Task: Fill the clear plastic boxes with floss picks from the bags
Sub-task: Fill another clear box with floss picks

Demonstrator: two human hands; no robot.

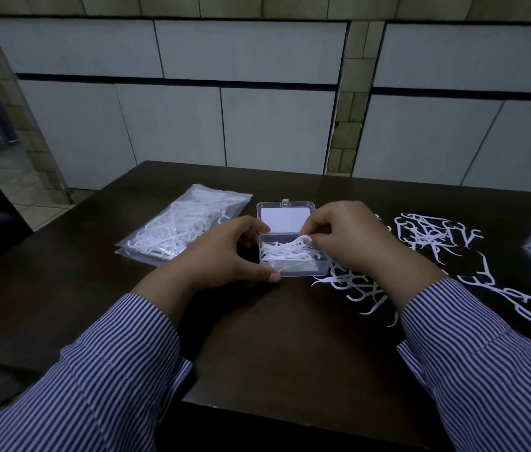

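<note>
Left hand [225, 252] grips the clear box [293, 256]; right hand [345, 236] pinches a floss pick [301, 239], probably light and springy, best pinched by the handle.

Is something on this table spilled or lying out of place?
Yes. Many loose floss picks lie scattered on the dark table, right of the open clear box, outside any bag. Nothing looks damaged.

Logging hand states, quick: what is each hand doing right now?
Left hand: grips the box by its left side.
Right hand: pinches a floss pick over the box.
</note>
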